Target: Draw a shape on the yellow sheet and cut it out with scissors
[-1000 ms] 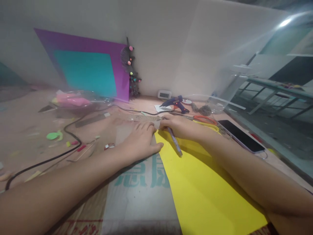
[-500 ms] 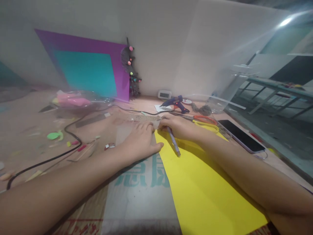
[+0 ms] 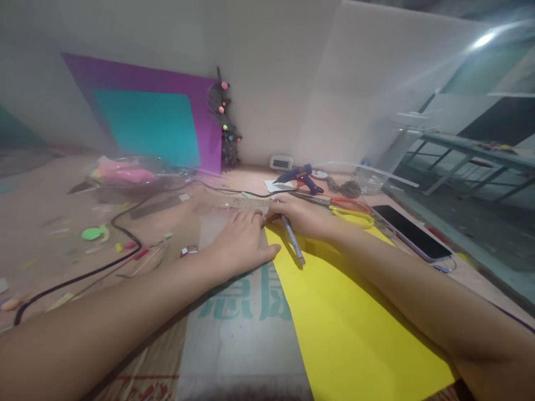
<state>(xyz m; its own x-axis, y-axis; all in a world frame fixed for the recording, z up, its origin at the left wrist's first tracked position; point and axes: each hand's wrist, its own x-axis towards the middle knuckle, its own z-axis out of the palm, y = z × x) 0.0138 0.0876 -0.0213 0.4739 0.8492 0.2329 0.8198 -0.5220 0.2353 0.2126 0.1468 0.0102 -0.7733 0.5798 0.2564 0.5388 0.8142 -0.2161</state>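
My left hand [image 3: 242, 239] lies flat with its thumb spread, over a whitish translucent sheet [image 3: 246, 351] with green lettering; its thumb tip reaches the edge of a yellow sheet [image 3: 355, 312]. Close beside it, my right hand [image 3: 295, 214] is closed round a pale purple pen [image 3: 293, 240], whose far end points back toward me over the yellow sheet. The pen's tip is hidden by the fingers. Both hands meet near the top corner of the yellow sheet.
Beyond the hands lie a blue glue gun [image 3: 298, 177], scissors with orange and yellow handles [image 3: 353, 216] and a phone [image 3: 412, 233]. A black cable [image 3: 83, 275] runs across the left among scraps. Purple and teal sheets [image 3: 146, 125] lean on the wall.
My right hand has shifted slightly left with the pen, closer to my left hand. My left hand has hardly moved.
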